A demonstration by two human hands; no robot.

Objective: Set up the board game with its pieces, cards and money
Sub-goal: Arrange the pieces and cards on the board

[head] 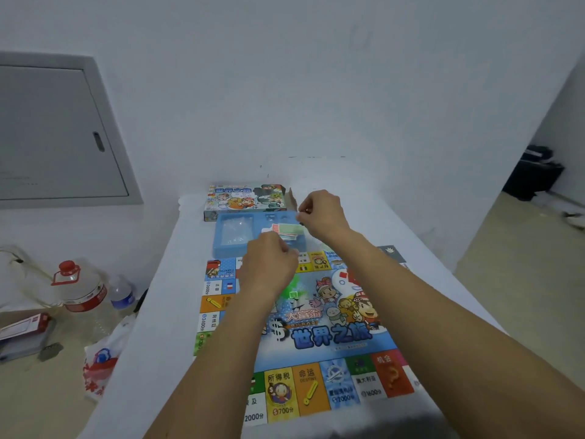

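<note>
Seemingly unpacking: left hand (269,259) curled, contents unclear; right hand (319,213) pinches something small, dark; cards (289,230) between them in blue tray (221,248); next, lift onto board (316,331).

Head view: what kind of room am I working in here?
Probably a plain indoor room, not a proper games room: bare white walls, a grey wall panel, and a white-covered table holding the game board, with water bottles on the floor beside it.

The board (319,335) reads 世界之旅 and 大富翁 at its centre. Its near squares read 所得税, $700, 命运, $2000, 机会. The box (245,198) beyond the fingers (292,253) reads 世界之旅.
</note>
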